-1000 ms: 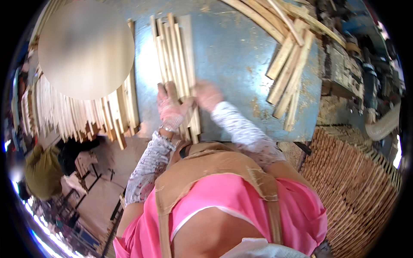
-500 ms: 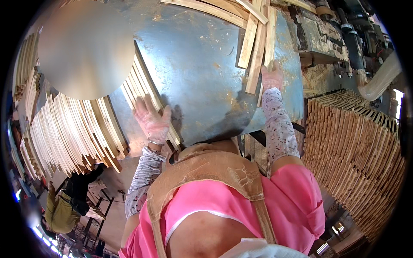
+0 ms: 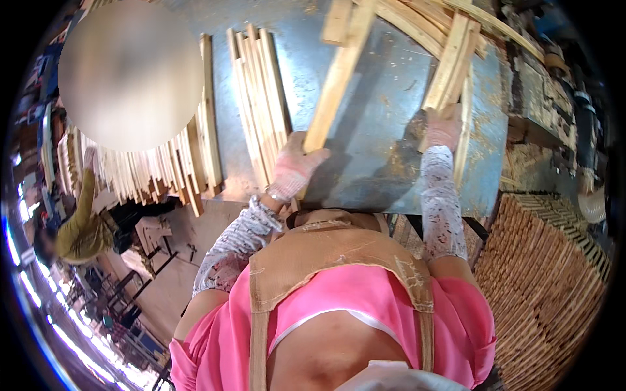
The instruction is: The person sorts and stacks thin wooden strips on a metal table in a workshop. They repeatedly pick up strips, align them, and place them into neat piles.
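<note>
My left hand (image 3: 291, 171), in a pale pink work glove, is closed round the near end of a long wooden strip (image 3: 342, 72) that slants away to the far edge. Just left of that hand, a small row of pale strips (image 3: 256, 98) lies side by side on the blue-grey metal table (image 3: 385, 130). Over on the right, my gloved right hand (image 3: 443, 127) grips the near ends of a few wooden strips (image 3: 451, 65). Its fingertips are partly hidden by shadow and the wood. A short wooden piece (image 3: 336, 21) lies against the left hand's strip.
Many strips (image 3: 153, 171) stand in a long row at the left, partly behind a blurred patch. Beyond them a co-worker in an olive top (image 3: 81, 225) reaches to the row. Tall stacked strips (image 3: 548, 293) fill the lower right. A machine (image 3: 541, 98) stands beyond the table's right edge.
My left hand has left the row of strips, where it lay spread, and now holds a long strip. The right hand stays at the right-hand strips. The whole view has shifted.
</note>
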A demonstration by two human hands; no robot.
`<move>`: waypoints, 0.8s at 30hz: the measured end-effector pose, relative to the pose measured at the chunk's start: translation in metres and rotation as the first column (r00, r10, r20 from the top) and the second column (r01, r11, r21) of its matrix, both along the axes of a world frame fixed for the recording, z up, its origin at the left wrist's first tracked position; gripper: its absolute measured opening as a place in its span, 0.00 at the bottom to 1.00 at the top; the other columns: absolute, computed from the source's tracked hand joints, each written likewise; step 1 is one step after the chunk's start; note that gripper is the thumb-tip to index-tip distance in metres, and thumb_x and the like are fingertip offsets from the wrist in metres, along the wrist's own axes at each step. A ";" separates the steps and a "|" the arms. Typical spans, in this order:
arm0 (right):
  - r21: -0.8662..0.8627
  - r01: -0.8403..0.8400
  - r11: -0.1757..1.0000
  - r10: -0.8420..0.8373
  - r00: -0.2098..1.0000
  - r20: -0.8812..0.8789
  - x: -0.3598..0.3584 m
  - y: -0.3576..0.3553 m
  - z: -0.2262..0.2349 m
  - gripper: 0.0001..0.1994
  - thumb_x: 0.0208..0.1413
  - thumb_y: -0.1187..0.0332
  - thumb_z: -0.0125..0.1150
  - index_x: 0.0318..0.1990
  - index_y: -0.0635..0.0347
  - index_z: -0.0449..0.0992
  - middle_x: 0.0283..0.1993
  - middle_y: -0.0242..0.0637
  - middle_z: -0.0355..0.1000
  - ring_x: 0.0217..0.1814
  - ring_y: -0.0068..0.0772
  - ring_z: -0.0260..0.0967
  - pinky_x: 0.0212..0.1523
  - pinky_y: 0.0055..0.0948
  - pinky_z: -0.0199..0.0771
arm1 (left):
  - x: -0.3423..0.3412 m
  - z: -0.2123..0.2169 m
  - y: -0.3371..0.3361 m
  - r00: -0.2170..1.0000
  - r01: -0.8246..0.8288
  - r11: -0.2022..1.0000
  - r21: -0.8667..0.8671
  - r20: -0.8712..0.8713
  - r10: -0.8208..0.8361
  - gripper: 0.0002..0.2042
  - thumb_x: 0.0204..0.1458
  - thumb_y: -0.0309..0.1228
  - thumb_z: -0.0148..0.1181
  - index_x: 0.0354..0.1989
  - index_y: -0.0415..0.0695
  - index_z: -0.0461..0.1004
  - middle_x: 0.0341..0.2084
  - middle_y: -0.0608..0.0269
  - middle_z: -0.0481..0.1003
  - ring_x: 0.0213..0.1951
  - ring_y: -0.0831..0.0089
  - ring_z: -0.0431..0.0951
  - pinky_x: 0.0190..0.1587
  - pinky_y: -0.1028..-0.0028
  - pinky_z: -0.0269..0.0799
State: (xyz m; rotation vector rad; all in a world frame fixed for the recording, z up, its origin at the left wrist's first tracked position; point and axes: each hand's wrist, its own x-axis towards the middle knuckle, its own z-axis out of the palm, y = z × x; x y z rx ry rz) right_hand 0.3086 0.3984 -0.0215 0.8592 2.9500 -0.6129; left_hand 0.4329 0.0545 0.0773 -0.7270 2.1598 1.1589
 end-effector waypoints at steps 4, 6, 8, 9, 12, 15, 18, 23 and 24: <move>-0.401 0.196 0.895 -0.234 0.971 -0.047 0.017 0.003 -0.020 0.31 0.61 0.58 0.69 0.67 0.66 0.72 0.55 0.57 0.80 0.57 0.55 0.80 0.58 0.44 0.78 | 0.077 -0.033 -0.088 0.896 -0.306 0.932 -0.196 -0.390 0.212 0.25 0.57 0.38 0.77 0.55 0.36 0.75 0.35 0.59 0.84 0.34 0.68 0.83 0.40 0.66 0.82; -0.509 0.157 0.846 -0.240 0.966 -0.100 0.036 -0.005 -0.034 0.27 0.64 0.61 0.66 0.66 0.68 0.73 0.52 0.53 0.81 0.54 0.49 0.81 0.56 0.42 0.79 | 0.086 -0.042 -0.115 0.821 -0.520 0.836 -0.177 -0.375 0.431 0.27 0.60 0.37 0.74 0.62 0.34 0.73 0.50 0.47 0.83 0.50 0.61 0.83 0.55 0.67 0.79; -0.610 0.084 0.788 -0.208 0.969 -0.136 0.059 -0.036 -0.019 0.26 0.65 0.63 0.66 0.67 0.65 0.73 0.52 0.50 0.81 0.52 0.46 0.81 0.56 0.40 0.81 | 0.108 -0.087 -0.143 0.741 -0.617 0.776 -0.130 -0.427 0.518 0.30 0.62 0.36 0.72 0.67 0.33 0.70 0.60 0.41 0.79 0.61 0.57 0.80 0.64 0.66 0.74; -0.655 0.039 0.755 -0.178 0.973 -0.147 0.074 -0.062 -0.005 0.26 0.65 0.63 0.66 0.69 0.63 0.73 0.53 0.49 0.80 0.52 0.44 0.81 0.57 0.40 0.82 | 0.117 -0.105 -0.152 0.734 -0.628 0.771 -0.104 -0.407 0.543 0.31 0.62 0.36 0.71 0.69 0.33 0.68 0.64 0.40 0.76 0.65 0.56 0.77 0.67 0.66 0.72; -0.645 -0.082 0.760 0.026 0.995 -0.096 0.112 -0.128 0.021 0.23 0.68 0.65 0.64 0.68 0.61 0.74 0.50 0.47 0.80 0.47 0.39 0.81 0.49 0.36 0.86 | 0.120 -0.123 -0.149 0.831 -0.499 0.846 -0.186 -0.380 0.406 0.31 0.69 0.45 0.60 0.72 0.33 0.67 0.67 0.40 0.74 0.69 0.48 0.73 0.71 0.60 0.70; -0.715 -0.235 0.659 0.196 0.971 -0.139 0.156 -0.176 -0.014 0.20 0.69 0.69 0.64 0.65 0.62 0.74 0.45 0.42 0.81 0.40 0.35 0.81 0.40 0.35 0.87 | 0.118 -0.125 -0.127 0.912 -0.277 0.879 -0.387 -0.393 0.114 0.29 0.71 0.52 0.51 0.69 0.41 0.71 0.60 0.37 0.77 0.63 0.38 0.75 0.66 0.50 0.71; -0.155 -0.738 0.657 0.754 0.647 0.117 0.194 -0.218 -0.065 0.41 0.70 0.41 0.53 0.78 0.61 0.56 0.65 0.66 0.72 0.66 0.57 0.74 0.70 0.48 0.74 | 0.107 -0.113 -0.121 0.898 -0.233 0.943 -0.237 -0.425 0.115 0.25 0.70 0.50 0.54 0.66 0.45 0.73 0.56 0.40 0.78 0.58 0.38 0.77 0.61 0.49 0.73; -0.631 -0.540 0.557 0.741 0.666 0.085 0.087 -0.260 0.007 0.26 0.70 0.48 0.53 0.65 0.57 0.76 0.68 0.58 0.73 0.73 0.63 0.69 0.72 0.51 0.70 | 0.109 -0.120 -0.143 0.859 -0.072 0.963 -0.260 -0.508 -0.072 0.21 0.68 0.47 0.57 0.61 0.46 0.76 0.55 0.40 0.77 0.54 0.40 0.79 0.52 0.48 0.77; -0.657 -0.471 0.589 0.669 0.740 0.068 0.057 -0.267 -0.005 0.23 0.70 0.51 0.54 0.59 0.57 0.81 0.64 0.56 0.76 0.69 0.63 0.72 0.70 0.52 0.73 | 0.106 -0.119 -0.143 0.850 -0.105 0.956 -0.275 -0.524 -0.057 0.22 0.67 0.47 0.58 0.59 0.42 0.76 0.51 0.39 0.80 0.51 0.40 0.81 0.49 0.49 0.78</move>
